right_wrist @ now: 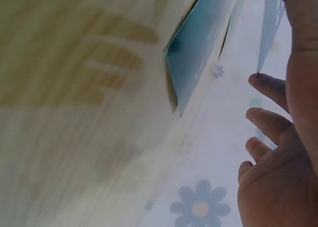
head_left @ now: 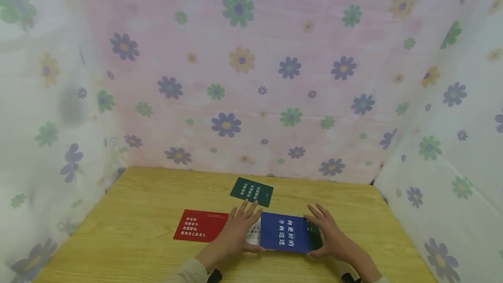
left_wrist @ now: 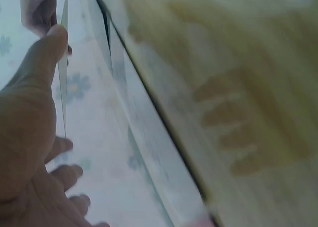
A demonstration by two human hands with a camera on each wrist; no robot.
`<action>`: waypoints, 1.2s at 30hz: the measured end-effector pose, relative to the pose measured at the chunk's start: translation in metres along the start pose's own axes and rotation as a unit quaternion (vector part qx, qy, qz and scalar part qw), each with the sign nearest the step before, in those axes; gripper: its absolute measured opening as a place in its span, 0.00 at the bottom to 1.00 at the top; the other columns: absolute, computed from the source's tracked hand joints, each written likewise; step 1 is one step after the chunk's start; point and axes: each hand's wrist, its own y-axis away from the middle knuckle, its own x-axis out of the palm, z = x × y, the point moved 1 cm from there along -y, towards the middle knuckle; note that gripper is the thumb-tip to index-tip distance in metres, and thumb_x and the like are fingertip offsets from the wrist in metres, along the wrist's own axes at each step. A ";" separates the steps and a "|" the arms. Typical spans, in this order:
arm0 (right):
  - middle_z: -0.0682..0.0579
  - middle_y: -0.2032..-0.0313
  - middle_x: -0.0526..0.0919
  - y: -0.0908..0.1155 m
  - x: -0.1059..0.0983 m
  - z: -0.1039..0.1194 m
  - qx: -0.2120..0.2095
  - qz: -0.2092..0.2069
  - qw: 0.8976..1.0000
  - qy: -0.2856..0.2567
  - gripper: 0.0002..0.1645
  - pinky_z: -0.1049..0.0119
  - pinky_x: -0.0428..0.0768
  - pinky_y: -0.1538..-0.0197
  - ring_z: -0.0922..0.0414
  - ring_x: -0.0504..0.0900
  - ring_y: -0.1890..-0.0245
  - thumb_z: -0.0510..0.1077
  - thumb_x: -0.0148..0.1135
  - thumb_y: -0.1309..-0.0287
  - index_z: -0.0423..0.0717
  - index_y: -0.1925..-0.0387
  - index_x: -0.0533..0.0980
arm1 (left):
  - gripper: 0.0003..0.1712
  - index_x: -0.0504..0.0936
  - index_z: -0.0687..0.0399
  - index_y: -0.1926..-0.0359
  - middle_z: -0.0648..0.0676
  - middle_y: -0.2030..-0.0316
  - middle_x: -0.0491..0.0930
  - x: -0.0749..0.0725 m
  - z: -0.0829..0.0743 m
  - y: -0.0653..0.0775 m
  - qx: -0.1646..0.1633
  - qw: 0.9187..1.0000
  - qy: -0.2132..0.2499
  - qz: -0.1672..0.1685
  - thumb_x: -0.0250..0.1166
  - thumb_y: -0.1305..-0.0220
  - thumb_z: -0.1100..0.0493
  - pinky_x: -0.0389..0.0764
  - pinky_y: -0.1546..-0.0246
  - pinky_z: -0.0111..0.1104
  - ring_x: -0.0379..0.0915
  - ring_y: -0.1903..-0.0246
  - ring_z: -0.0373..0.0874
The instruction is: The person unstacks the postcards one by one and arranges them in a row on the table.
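Note:
Both hands hold a blue card (head_left: pixel 279 232) with white Chinese characters, one hand at each end. My left hand (head_left: pixel 235 230) grips its left end, thumb at the near edge and fingertips at the far edge. At the other end, my right hand (head_left: pixel 332 235) spans it the same way. Edge-on in the left wrist view, the card (left_wrist: pixel 62 88) is a thin strip raised off the table. Its corner (right_wrist: pixel 268 33) meets a right fingertip in the right wrist view. Partly covered by it are a white printed card (head_left: pixel 253 232) and a dark green card (head_left: pixel 314 236).
A red card (head_left: pixel 202 226) with white writing lies left of the left hand. Farther back is a green card (head_left: pixel 251 192) with white writing. The wooden table (head_left: pixel 137 200) is enclosed at the back and sides by flowered cloth (head_left: pixel 259 99).

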 end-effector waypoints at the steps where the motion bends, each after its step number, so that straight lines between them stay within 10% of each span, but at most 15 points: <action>1: 0.30 0.26 0.59 0.005 -0.001 -0.002 -0.002 -0.008 1.000 0.006 0.61 0.18 0.59 0.39 0.26 0.48 0.27 0.56 0.88 0.69 0.35 0.33 0.72 | 0.61 0.64 0.50 0.23 0.57 0.21 0.55 0.003 -0.004 -0.001 -0.002 1.000 -0.003 0.002 0.78 0.53 0.33 0.52 0.25 0.63 0.44 0.21 0.61; 7: 0.38 0.27 0.66 0.037 -0.005 -0.019 -0.035 -0.090 0.994 0.041 0.61 0.22 0.65 0.43 0.49 0.47 0.21 0.52 0.91 0.81 0.37 0.37 0.77 | 0.62 0.63 0.47 0.22 0.54 0.21 0.55 0.016 -0.034 -0.015 0.015 0.999 -0.030 0.006 0.76 0.54 0.29 0.54 0.25 0.60 0.44 0.21 0.57; 11: 0.63 0.25 0.58 0.052 -0.006 -0.036 -0.094 -0.152 0.980 0.085 0.62 0.49 0.61 0.30 0.77 0.37 0.25 0.54 0.90 0.89 0.37 0.41 0.79 | 0.61 0.64 0.46 0.23 0.53 0.21 0.56 0.022 -0.048 -0.022 0.028 0.999 -0.034 0.012 0.76 0.54 0.29 0.55 0.25 0.60 0.45 0.21 0.57; 16: 0.76 0.26 0.48 0.067 -0.010 -0.054 -0.126 -0.175 0.972 0.098 0.63 0.80 0.42 0.31 0.78 0.36 0.25 0.54 0.89 0.93 0.36 0.42 0.78 | 0.60 0.63 0.48 0.23 0.54 0.21 0.55 0.034 -0.060 -0.029 0.036 0.999 -0.008 0.023 0.76 0.52 0.30 0.53 0.25 0.60 0.44 0.21 0.57; 21: 0.76 0.26 0.51 0.080 -0.020 -0.062 -0.089 -0.157 0.980 0.084 0.63 0.41 0.60 0.29 0.69 0.46 0.25 0.53 0.90 0.92 0.39 0.41 0.79 | 0.60 0.62 0.48 0.22 0.54 0.20 0.54 0.047 -0.071 -0.037 0.047 0.998 -0.014 0.030 0.73 0.50 0.28 0.55 0.25 0.58 0.43 0.20 0.55; 24: 0.76 0.27 0.53 0.085 -0.027 -0.065 -0.054 -0.135 0.986 0.077 0.62 0.23 0.70 0.52 0.51 0.57 0.29 0.52 0.90 0.90 0.43 0.40 0.79 | 0.60 0.62 0.48 0.22 0.53 0.20 0.53 0.054 -0.077 -0.043 0.053 0.998 -0.027 0.033 0.71 0.49 0.26 0.56 0.25 0.56 0.43 0.20 0.54; 29: 0.71 0.28 0.57 0.089 -0.042 -0.071 -0.018 -0.105 0.992 0.069 0.61 0.18 0.67 0.52 0.27 0.62 0.36 0.51 0.90 0.88 0.47 0.39 0.79 | 0.60 0.64 0.48 0.23 0.52 0.21 0.54 0.057 -0.089 -0.054 0.055 0.997 -0.046 0.032 0.70 0.50 0.24 0.57 0.24 0.55 0.44 0.20 0.54; 36: 0.40 0.30 0.71 0.088 -0.056 -0.088 -0.001 -0.087 0.994 0.067 0.60 0.19 0.63 0.50 0.22 0.61 0.38 0.51 0.91 0.85 0.49 0.38 0.78 | 0.58 0.71 0.45 0.28 0.49 0.23 0.60 0.065 -0.110 -0.073 0.023 0.994 -0.102 0.030 0.70 0.55 0.20 0.61 0.25 0.51 0.49 0.21 0.52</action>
